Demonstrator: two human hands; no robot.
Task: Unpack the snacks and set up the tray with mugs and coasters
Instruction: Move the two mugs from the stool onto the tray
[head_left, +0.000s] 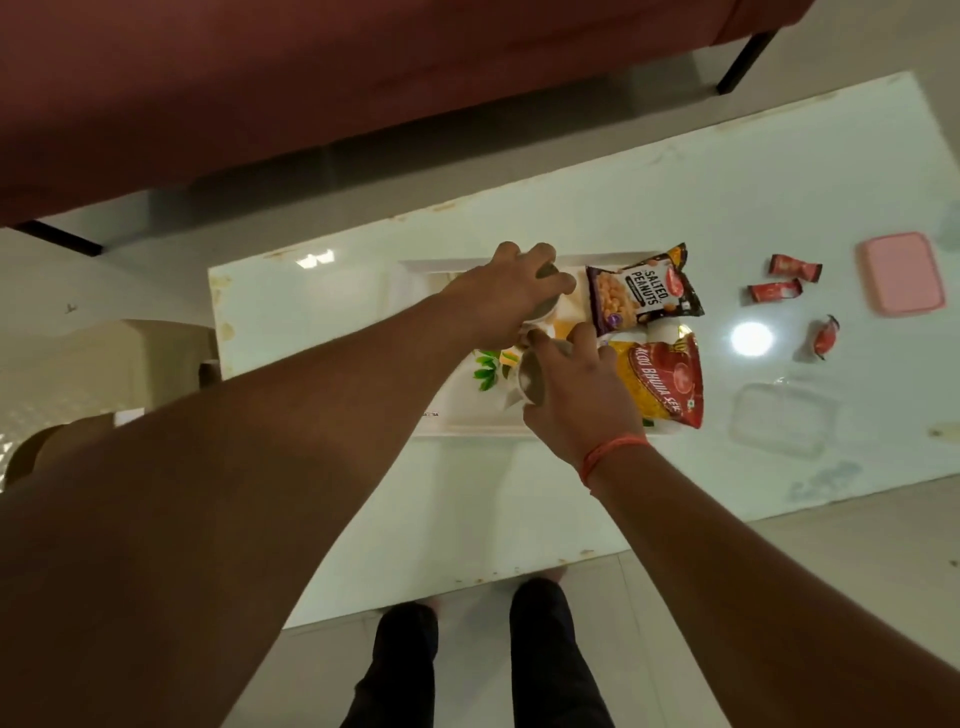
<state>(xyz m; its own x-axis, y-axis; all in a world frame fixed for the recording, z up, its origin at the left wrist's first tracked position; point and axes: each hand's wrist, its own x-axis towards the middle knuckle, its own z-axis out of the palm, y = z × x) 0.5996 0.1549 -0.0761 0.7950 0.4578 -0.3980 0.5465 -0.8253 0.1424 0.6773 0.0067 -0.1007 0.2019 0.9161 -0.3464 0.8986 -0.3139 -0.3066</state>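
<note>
A glossy white tabletop with chipped, stained edges carries a shallow rectangular white tray with a raised rim and a green leaf print. Both hands reach over the tray. The left hand comes down from above, its fingers curled around the rim of a rounded grey-beige mug near the tray's far side. The right hand, with an orange thread round its wrist, grips a second mug, white outside and dull brown inside, which is tilted with its mouth turned toward the left; the thumb and fingers wrap its right side. The two mugs sit close, one beyond the other.

Just to the right of the hands, two crinkly foil packets lie flat over the tray's right end: a dark salted peanuts packet and a red and yellow bhujia packet, touching each other.

Farther right on the tabletop lie three small red wrapped sweets, a pink rounded-rectangle lid and a clear plastic box, well apart from the tray. Bare tabletop stretches on the near side and left of the tray. A maroon sofa stands beyond the far edge.
</note>
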